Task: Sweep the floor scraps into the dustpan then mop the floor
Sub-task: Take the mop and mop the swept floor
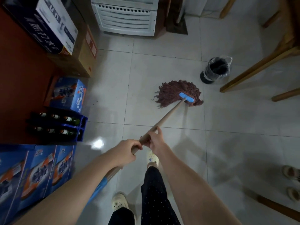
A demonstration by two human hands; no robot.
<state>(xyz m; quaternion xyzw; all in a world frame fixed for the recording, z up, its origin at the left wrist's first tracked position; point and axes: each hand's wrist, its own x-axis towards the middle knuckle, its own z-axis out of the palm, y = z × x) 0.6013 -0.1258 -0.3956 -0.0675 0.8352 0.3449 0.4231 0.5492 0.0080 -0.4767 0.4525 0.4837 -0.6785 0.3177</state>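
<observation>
A mop with a reddish-brown string head (pixel 174 92) and a blue clamp (pixel 186 97) rests on the pale tiled floor (pixel 243 119) ahead of me. Its wooden handle (pixel 168 115) runs back toward me. My right hand (pixel 155 138) grips the handle higher up the shaft. Just behind it, my left hand (pixel 128 149) grips the handle too, and the blue end of the handle passes under my left forearm. A few dark specks (pixel 97 100) lie on the tiles by the boxes at the left. No dustpan is in view.
Blue cartons (pixel 32 174) and a blue crate of bottles (pixel 65 125) line the left wall, with cardboard boxes (pixel 84 51) beyond. A small bin with a clear bag (pixel 215 70) stands right of the mop. Wooden furniture legs (pixel 253 70) cross the right side; a white appliance (pixel 126 17) stands ahead.
</observation>
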